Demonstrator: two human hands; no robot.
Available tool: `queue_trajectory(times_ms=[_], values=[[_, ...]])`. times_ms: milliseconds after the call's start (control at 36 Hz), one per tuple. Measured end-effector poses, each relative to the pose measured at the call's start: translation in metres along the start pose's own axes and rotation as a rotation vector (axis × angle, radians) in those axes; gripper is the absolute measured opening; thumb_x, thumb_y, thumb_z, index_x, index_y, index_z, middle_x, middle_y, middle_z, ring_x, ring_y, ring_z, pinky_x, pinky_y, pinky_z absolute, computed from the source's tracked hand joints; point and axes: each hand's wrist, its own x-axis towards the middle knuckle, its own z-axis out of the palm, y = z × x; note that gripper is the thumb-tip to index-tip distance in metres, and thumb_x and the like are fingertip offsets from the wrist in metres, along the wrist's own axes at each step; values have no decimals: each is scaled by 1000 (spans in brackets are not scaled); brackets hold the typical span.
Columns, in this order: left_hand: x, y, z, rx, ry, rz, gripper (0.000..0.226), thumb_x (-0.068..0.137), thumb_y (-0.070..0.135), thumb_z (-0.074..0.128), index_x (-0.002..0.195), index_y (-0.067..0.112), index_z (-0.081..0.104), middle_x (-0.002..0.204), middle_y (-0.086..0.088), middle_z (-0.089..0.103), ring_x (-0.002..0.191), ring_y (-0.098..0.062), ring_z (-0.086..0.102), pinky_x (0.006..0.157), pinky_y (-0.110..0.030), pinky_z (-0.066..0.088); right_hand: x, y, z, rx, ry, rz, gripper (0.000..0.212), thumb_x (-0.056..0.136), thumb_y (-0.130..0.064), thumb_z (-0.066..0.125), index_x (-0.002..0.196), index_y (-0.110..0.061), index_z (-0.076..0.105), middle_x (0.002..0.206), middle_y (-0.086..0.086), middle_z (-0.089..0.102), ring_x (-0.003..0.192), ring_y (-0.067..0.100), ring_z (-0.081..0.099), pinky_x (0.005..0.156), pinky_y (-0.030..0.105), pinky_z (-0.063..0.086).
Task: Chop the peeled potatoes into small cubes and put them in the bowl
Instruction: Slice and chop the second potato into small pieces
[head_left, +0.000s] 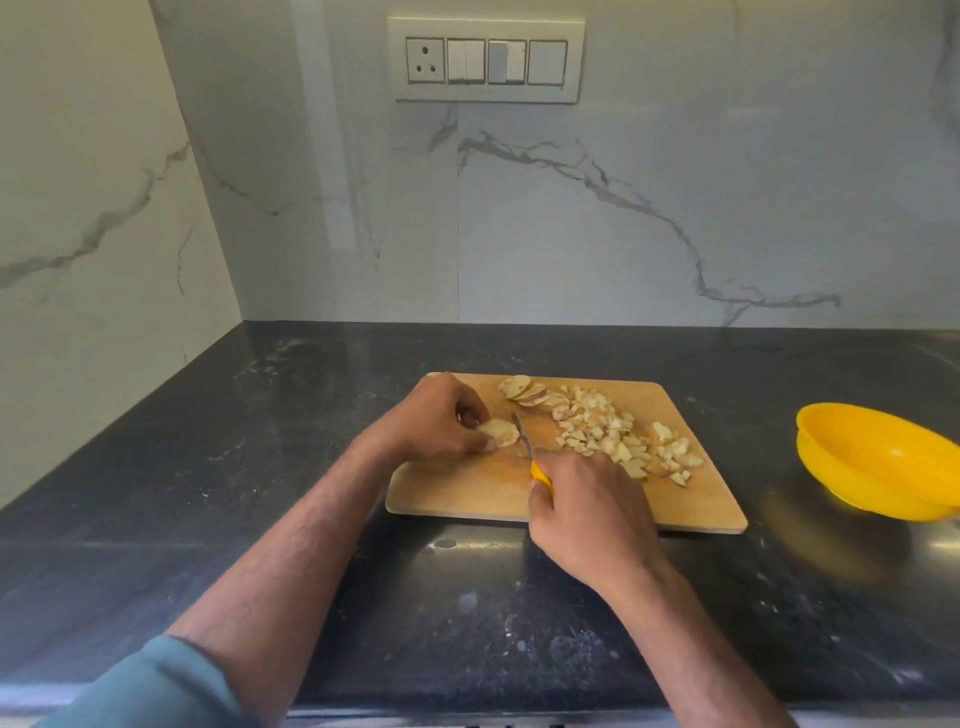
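A wooden cutting board (467, 493) lies on the dark counter. My left hand (434, 421) pinches a pale potato piece (497, 432) on the board's left part. My right hand (587, 512) grips a yellow-handled knife (523, 434), its blade standing just right of that piece. A row of potato slices (525, 391) lies at the board's far edge. A heap of small potato cubes (618, 434) covers the board's right part. The yellow bowl (878, 462) stands to the right of the board, tilted, with nothing seen inside.
The black stone counter (260, 467) runs to a marble wall behind and on the left. A switch and socket panel (485, 60) is on the back wall. A teal sleeve (150, 686) shows at the lower left.
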Motion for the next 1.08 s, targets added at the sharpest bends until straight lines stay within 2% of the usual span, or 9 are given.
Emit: queue_trajectory(times_ms=[56, 167, 250, 306, 417, 556, 750, 889, 1083], values=[[0, 0, 0, -8, -3, 2, 34, 82, 28, 85, 111, 14, 78, 99, 4, 72, 88, -8, 64, 79, -18, 52, -1, -1, -1, -1, -7, -12, 37, 99, -26, 50, 135, -24, 60, 108, -4, 71, 89, 14, 62, 62, 19, 33], [-1, 0, -2, -7, -2, 11, 32, 83, 26, 84, 112, 13, 78, 99, 4, 72, 88, -9, 64, 80, -20, 53, -1, -3, 0, 8, 0, -7, 37, 100, -27, 50, 135, -24, 61, 105, -6, 71, 75, 6, 46, 51, 10, 20], [0, 0, 0, -4, -4, 9, 35, 82, 29, 85, 111, 12, 77, 97, 4, 71, 87, -10, 64, 80, -23, 54, -1, -1, 1, 0, 17, 25, 30, 99, -27, 51, 126, -24, 65, 82, -11, 60, 60, 3, 40, 46, 12, 19], [-1, 1, 3, -14, 9, -8, 38, 79, 37, 86, 109, 16, 77, 93, 8, 69, 86, -9, 63, 83, -28, 54, 1, -1, 2, 8, 28, 31, 26, 99, -27, 52, 120, -22, 67, 75, -12, 52, 59, 5, 40, 45, 14, 20], [0, 3, 6, -39, 48, -50, 39, 74, 42, 89, 104, 19, 78, 87, 13, 68, 83, -6, 62, 90, -35, 52, 8, -4, 4, 49, 33, -13, 30, 99, -27, 52, 126, -23, 65, 83, -5, 68, 65, 10, 47, 49, 10, 20], [1, 6, 7, -50, 69, -66, 36, 72, 37, 91, 100, 17, 80, 83, 14, 66, 80, -4, 60, 84, -30, 50, 17, -8, 6, 51, 22, -63, 31, 100, -28, 52, 128, -22, 64, 83, -4, 69, 63, 11, 50, 48, 11, 22], [5, 7, 9, -83, 85, -130, 31, 69, 34, 93, 94, 20, 82, 76, 20, 64, 87, -10, 63, 102, -54, 49, 22, -8, 9, 7, -42, -52, 32, 100, -28, 52, 130, -23, 63, 91, -1, 70, 68, 12, 51, 59, 20, 40], [6, 6, 11, -126, 88, -196, 30, 64, 32, 96, 87, 20, 81, 77, 17, 68, 94, -15, 66, 106, -54, 46, 19, -8, 10, -19, -93, -44, 32, 100, -24, 50, 128, -16, 65, 74, -5, 53, 57, 3, 43, 48, 16, 25], [6, 7, 11, -148, 85, -215, 28, 64, 33, 96, 84, 21, 81, 78, 15, 70, 93, -16, 66, 104, -52, 48, 9, -5, -3, -17, -147, -52, 36, 100, -21, 50, 133, -18, 62, 70, -11, 48, 53, 1, 41, 45, 15, 21]])
